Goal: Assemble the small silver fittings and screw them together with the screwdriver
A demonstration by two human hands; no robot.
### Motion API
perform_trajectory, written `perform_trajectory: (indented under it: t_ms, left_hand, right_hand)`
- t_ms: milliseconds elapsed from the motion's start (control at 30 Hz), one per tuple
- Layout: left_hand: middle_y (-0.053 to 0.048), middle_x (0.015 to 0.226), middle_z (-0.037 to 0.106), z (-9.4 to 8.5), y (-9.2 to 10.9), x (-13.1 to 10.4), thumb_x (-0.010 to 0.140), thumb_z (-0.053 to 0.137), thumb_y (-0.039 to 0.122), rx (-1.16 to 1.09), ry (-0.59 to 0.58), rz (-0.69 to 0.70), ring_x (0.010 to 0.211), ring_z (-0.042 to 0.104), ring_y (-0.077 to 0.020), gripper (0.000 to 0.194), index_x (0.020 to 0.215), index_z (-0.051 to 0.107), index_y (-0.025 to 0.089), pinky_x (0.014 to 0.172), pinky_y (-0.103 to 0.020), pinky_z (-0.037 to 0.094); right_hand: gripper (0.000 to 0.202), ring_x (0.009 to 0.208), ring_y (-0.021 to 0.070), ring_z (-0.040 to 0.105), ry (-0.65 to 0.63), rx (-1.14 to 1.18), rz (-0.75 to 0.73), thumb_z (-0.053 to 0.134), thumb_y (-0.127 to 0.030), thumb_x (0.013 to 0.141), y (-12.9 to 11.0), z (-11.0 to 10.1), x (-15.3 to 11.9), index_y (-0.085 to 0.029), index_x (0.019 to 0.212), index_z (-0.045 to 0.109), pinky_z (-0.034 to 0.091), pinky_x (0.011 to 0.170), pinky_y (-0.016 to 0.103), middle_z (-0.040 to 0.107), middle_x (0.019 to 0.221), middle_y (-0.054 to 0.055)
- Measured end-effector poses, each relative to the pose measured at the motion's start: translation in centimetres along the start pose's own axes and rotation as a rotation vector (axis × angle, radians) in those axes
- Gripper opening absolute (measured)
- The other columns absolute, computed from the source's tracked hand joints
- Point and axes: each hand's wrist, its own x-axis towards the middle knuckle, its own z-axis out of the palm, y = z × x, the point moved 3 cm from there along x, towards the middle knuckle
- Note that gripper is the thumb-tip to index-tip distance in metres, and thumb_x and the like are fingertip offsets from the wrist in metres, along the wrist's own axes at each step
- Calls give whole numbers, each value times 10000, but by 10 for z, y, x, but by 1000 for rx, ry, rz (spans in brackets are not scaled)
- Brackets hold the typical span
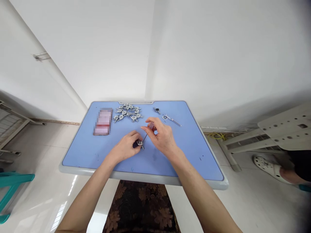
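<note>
My left hand [127,146] is closed on a small silver metal fitting [139,142] with a dark part beside it, low over the middle of the table. In my right hand [161,133] is a screwdriver [145,138]; its pinkish handle sits between thumb and fingers. The thin shaft slants down to the left and its tip meets the fitting, though the exact contact is too small to make out. Behind my left hand lies a pile of similar metal fittings [127,111].
The blue table [97,158] has a grey rim. A blurred pinkish packet [103,121] lies at its left. At the back right are a dark fitting [157,110] and another screwdriver [174,121]. A teal stool [14,181] stands left; a person's shoe [266,165] shows right.
</note>
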Motion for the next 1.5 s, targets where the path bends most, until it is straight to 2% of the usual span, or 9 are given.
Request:
perform_trajectory:
  t_ms: [400, 600, 733, 1033, 1267, 1500]
  left_hand:
    - [-28, 988, 594, -1, -4, 0, 788, 553, 56, -90, -15, 27, 853, 599, -159, 168, 881, 612, 182, 789, -297, 478]
    - [-28, 1059, 602, -4, -4, -1, 804, 572, 79, -113, -42, 17, 907, 608, -165, 190, 935, 641, 198, 830, -303, 485]
    - [-26, 1078, 605, -7, -5, -2, 810, 593, 90, -135, -65, 32, 948, 609, -165, 186, 946, 653, 202, 870, -300, 484]
    - [-22, 951, 607, -2, -7, 0, 855, 607, 168, -77, -33, 29, 800, 609, -144, 51, 878, 649, 187, 756, -278, 490]
    - [-35, 977, 605, -1, -5, 0, 877, 579, 185, -15, -21, 63, 802, 604, -144, 71, 904, 645, 188, 756, -278, 484]
    - [-36, 983, 601, 0, -5, 1, 871, 581, 168, 8, -14, 73, 804, 599, -143, 65, 895, 638, 187, 763, -278, 481]
  right_hand:
    - [144, 559, 113, 556, -43, 0, -29, 535, -313, 932, -5, 0, 0, -195, 1012, 555, 399, 535, 239, 631, 719, 2]
    - [176, 600, 127, 576, -95, 49, -48, 462, -283, 960, -8, -3, 0, -192, 1091, 537, 428, 568, 252, 655, 788, 29]
    - [201, 588, 127, 563, -93, 40, -27, 456, -305, 965, -5, -1, 0, -195, 1111, 540, 427, 566, 249, 642, 765, 18]
    - [279, 573, 131, 530, -7, 29, 37, 511, -354, 938, -1, 4, 2, -203, 1168, 557, 423, 569, 257, 592, 693, -9]
    - [325, 620, 132, 556, -98, 152, 44, 437, -197, 923, 2, -5, 4, -203, 1242, 499, 469, 625, 276, 612, 796, 13]
    - [229, 609, 138, 535, -66, 113, 108, 504, -250, 917, 4, -2, 6, -221, 1142, 540, 452, 603, 273, 595, 736, -5]
